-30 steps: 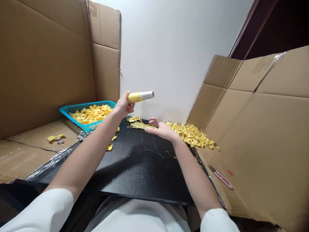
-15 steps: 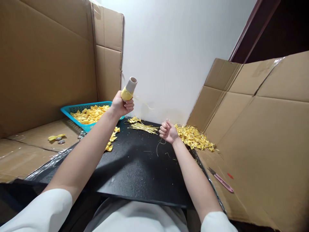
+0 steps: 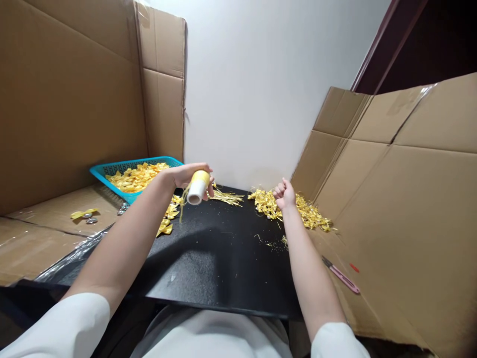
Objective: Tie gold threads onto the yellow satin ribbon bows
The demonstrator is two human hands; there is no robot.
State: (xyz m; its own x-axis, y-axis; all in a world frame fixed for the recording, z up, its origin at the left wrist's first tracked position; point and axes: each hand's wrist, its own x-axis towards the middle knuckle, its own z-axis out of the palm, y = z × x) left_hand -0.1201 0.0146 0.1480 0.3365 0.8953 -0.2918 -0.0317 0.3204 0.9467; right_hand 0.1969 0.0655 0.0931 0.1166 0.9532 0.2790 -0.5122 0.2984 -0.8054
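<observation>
My left hand (image 3: pixel 183 174) is closed around a thread spool (image 3: pixel 197 188) above the black table. The spool has yellow thread wound on one end, and its pale hollow tube end points down towards me. A loose strand of thread hangs beside it. My right hand (image 3: pixel 285 195) is closed in a fist in front of a heap of gold ribbon bows (image 3: pixel 311 214). Whatever is inside its fingers cannot be made out. Behind the spool lies a bundle of thin gold strips (image 3: pixel 228 197).
A blue basket (image 3: pixel 102 175) of yellow bows stands at the left, with several more bows (image 3: pixel 165 227) near it. Pink-handled snips (image 3: pixel 345 279) and a small red piece (image 3: pixel 354 268) lie on cardboard at the right. Cardboard walls (image 3: pixel 395 209) flank the black table (image 3: pixel 223 268).
My left hand has lowered and turned over, so the spool's tube end swung from up to down. My right hand has moved right, towards the heap, still closed.
</observation>
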